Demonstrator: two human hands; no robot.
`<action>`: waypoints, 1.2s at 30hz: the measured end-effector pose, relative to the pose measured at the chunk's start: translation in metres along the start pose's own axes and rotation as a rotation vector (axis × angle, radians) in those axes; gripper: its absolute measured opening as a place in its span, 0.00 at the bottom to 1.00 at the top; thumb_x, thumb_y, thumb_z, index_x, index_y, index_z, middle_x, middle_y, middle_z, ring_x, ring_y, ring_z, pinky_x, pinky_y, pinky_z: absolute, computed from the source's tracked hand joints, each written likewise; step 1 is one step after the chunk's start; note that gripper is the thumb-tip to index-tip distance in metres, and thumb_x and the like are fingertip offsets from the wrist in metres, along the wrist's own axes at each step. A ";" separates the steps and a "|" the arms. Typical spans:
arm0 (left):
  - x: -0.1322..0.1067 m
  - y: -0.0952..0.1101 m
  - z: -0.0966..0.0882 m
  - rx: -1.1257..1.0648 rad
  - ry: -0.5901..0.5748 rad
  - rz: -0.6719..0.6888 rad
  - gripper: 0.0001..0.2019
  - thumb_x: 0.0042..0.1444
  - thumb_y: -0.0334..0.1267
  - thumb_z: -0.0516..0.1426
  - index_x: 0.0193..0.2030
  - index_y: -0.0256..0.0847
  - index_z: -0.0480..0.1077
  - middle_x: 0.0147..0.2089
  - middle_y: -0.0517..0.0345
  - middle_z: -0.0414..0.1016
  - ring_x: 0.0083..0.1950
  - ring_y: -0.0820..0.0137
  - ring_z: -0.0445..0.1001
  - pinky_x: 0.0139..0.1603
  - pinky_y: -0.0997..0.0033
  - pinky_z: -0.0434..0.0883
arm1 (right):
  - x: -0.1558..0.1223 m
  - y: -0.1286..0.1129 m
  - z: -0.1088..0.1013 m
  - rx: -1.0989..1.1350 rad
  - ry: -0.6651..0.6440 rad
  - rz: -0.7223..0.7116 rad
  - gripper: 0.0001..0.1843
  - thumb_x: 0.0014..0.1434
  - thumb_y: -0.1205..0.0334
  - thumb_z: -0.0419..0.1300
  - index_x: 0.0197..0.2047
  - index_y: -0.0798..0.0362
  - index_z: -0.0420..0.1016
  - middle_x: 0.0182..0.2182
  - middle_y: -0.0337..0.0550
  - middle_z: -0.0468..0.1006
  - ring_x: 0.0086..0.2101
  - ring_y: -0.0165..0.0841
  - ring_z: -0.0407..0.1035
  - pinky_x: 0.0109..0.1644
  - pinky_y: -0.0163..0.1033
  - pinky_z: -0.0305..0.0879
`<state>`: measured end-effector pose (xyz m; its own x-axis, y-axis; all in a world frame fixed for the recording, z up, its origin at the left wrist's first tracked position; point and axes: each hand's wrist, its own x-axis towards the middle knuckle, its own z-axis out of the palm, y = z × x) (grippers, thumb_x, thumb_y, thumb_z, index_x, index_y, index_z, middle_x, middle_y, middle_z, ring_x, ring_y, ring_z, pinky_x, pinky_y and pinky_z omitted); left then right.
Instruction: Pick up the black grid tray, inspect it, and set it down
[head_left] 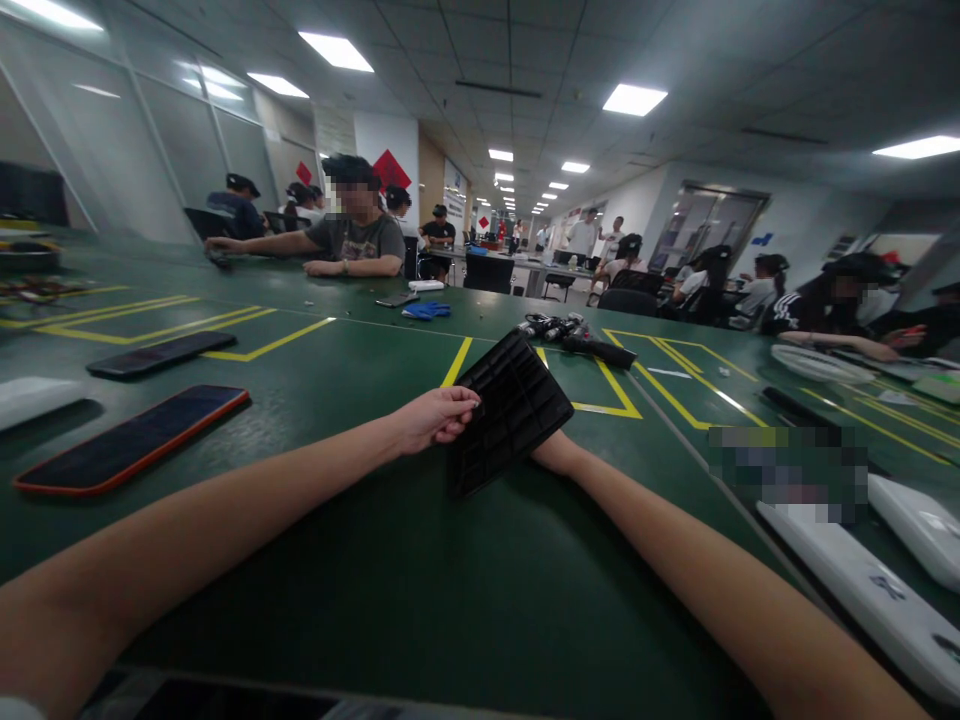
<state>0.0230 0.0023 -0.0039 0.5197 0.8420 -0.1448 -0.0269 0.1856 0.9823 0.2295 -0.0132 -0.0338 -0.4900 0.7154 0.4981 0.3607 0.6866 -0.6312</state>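
Note:
A thin black tray (517, 400) with a grid of shallow compartments is held tilted above the green table. My right hand (556, 452) supports it from behind at its lower right edge, and the tray hides its fingers. At the tray's left side, my left hand (439, 415) is closed in a pinch with the fingers curled. A tiny light speck shows at those fingertips, too small to name. Just beyond the tray lies a dark bundle of metallic parts (551, 326) with a black handle-like piece (600, 350).
On the left lie an orange-edged phone (135, 438), a dark phone (161, 353) and a white object (34, 398). White devices (862, 600) stand at the right. Blue gloves (426, 311) lie farther back. A person (356, 235) sits across the green table (420, 590), which bears yellow tape lines.

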 end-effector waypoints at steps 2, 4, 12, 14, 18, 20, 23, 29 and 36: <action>-0.001 -0.004 0.000 0.195 0.076 0.118 0.05 0.54 0.36 0.55 0.36 0.39 0.63 0.21 0.67 0.59 0.15 0.82 0.53 0.14 0.83 0.48 | 0.000 0.000 0.001 -0.005 0.011 0.011 0.21 0.57 0.45 0.52 0.45 0.46 0.76 0.46 0.45 0.77 0.56 0.42 0.60 0.65 0.55 0.49; -0.003 -0.006 -0.001 0.472 0.146 0.293 0.06 0.54 0.39 0.55 0.36 0.39 0.66 0.23 0.65 0.62 0.19 0.78 0.59 0.18 0.80 0.56 | 0.000 0.002 0.001 -0.013 0.018 0.018 0.20 0.56 0.45 0.52 0.45 0.46 0.76 0.46 0.45 0.77 0.56 0.43 0.61 0.65 0.56 0.50; 0.000 0.001 -0.001 1.238 0.234 0.572 0.11 0.58 0.40 0.49 0.27 0.40 0.65 0.28 0.55 0.68 0.31 0.66 0.67 0.34 0.68 0.63 | 0.000 0.003 0.002 0.010 0.024 0.015 0.20 0.57 0.47 0.52 0.46 0.47 0.75 0.46 0.45 0.76 0.57 0.43 0.60 0.64 0.56 0.52; 0.003 0.002 0.001 1.291 0.263 0.528 0.14 0.59 0.44 0.48 0.26 0.41 0.63 0.26 0.56 0.66 0.30 0.66 0.66 0.33 0.69 0.62 | 0.001 0.002 0.002 0.016 0.027 0.015 0.19 0.57 0.47 0.53 0.46 0.46 0.74 0.47 0.44 0.76 0.57 0.43 0.59 0.65 0.55 0.51; 0.004 0.002 0.000 1.311 0.262 0.475 0.14 0.60 0.45 0.47 0.27 0.41 0.64 0.27 0.55 0.66 0.32 0.65 0.67 0.36 0.68 0.63 | 0.001 0.004 0.002 0.018 0.018 -0.001 0.20 0.56 0.48 0.54 0.48 0.45 0.74 0.48 0.44 0.75 0.59 0.42 0.57 0.65 0.54 0.51; 0.002 0.003 -0.004 1.278 0.220 0.508 0.11 0.59 0.42 0.48 0.31 0.41 0.66 0.31 0.54 0.68 0.35 0.64 0.68 0.38 0.67 0.64 | 0.000 0.006 0.003 0.010 0.022 0.000 0.20 0.56 0.49 0.54 0.48 0.46 0.74 0.48 0.44 0.75 0.58 0.43 0.58 0.65 0.55 0.50; 0.000 0.007 -0.010 1.180 0.091 0.566 0.08 0.57 0.39 0.50 0.39 0.40 0.68 0.36 0.53 0.70 0.37 0.66 0.68 0.39 0.68 0.64 | 0.000 0.007 0.003 -0.010 0.032 0.010 0.19 0.56 0.49 0.54 0.48 0.46 0.74 0.48 0.45 0.75 0.57 0.44 0.59 0.65 0.57 0.49; -0.001 0.008 -0.014 1.107 0.064 0.595 0.06 0.55 0.37 0.52 0.36 0.40 0.68 0.34 0.55 0.69 0.36 0.67 0.68 0.40 0.67 0.64 | 0.000 0.007 0.003 -0.012 0.034 -0.009 0.19 0.57 0.53 0.54 0.50 0.46 0.73 0.51 0.44 0.74 0.57 0.44 0.59 0.64 0.57 0.51; 0.005 0.011 -0.009 0.223 0.241 0.255 0.03 0.51 0.32 0.52 0.31 0.38 0.59 0.29 0.58 0.66 0.24 0.76 0.65 0.22 0.77 0.60 | 0.000 0.013 0.003 -0.061 0.011 0.021 0.25 0.57 0.55 0.54 0.58 0.45 0.65 0.61 0.42 0.61 0.62 0.45 0.51 0.68 0.57 0.37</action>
<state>0.0179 0.0133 0.0047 0.3044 0.9464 0.1084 0.0709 -0.1360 0.9882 0.2317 -0.0052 -0.0440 -0.4731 0.7307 0.4922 0.4186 0.6781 -0.6042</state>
